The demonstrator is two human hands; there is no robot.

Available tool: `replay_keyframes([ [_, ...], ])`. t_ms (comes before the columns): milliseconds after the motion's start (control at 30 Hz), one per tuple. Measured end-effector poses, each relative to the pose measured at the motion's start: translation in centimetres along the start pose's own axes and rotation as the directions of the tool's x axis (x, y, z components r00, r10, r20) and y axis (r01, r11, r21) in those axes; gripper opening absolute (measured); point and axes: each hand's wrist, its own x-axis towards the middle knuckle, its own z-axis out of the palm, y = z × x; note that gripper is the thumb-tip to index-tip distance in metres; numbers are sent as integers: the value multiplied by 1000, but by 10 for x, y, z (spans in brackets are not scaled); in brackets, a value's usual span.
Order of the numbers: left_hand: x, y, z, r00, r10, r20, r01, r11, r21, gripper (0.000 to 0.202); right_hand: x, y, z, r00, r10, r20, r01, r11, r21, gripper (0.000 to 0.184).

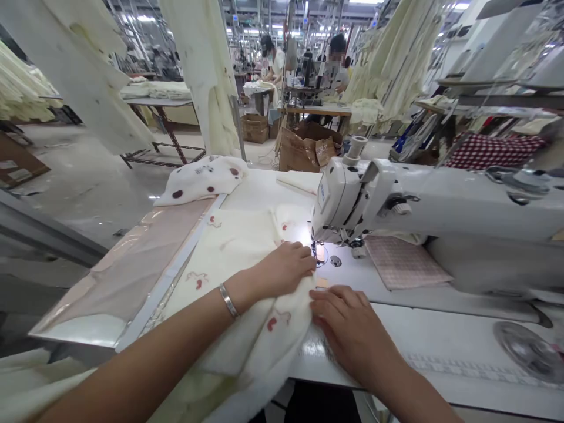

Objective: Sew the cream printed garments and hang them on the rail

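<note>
Cream fabric with small red and brown embroidered motifs lies across the machine bed and drapes over its front edge. My left hand, a silver bangle at its wrist, is on top of the fabric with fingers bent together, gripping it just left of the needle area. My right hand pinches the fabric's right edge, thumb underneath and mostly hidden. The white sewing machine stands over the bed, its lamp lighting the presser foot just beyond my left fingertips.
A white cloth with dark spots lies at the table's back left, beside a plastic-covered panel. Pink checked cloth sits under the machine arm. Cream pieces hang behind. Cardboard boxes and co-workers are farther back.
</note>
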Motion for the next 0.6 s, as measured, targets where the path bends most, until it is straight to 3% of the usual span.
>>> replay_keyframes([
  [100, -8, 1, 8, 998, -23, -51, 23, 1000, -5, 15, 12, 12, 1, 990, -51, 130, 55, 998, -28, 17],
  [267, -12, 1, 6, 996, -18, -89, 16, 1000, -27, 17, 15, 15, 2, 980, -50, 191, 60, 997, -45, 7],
  [500, -12, 2, 7, 996, -22, -88, 18, 998, -56, 18, 15, 20, 3, 975, -73, 210, 93, 992, -85, 3],
  [600, -13, 3, 7, 997, -21, -79, 19, 999, -34, 17, 22, 18, 3, 975, -104, 194, 125, 988, -96, 11],
])
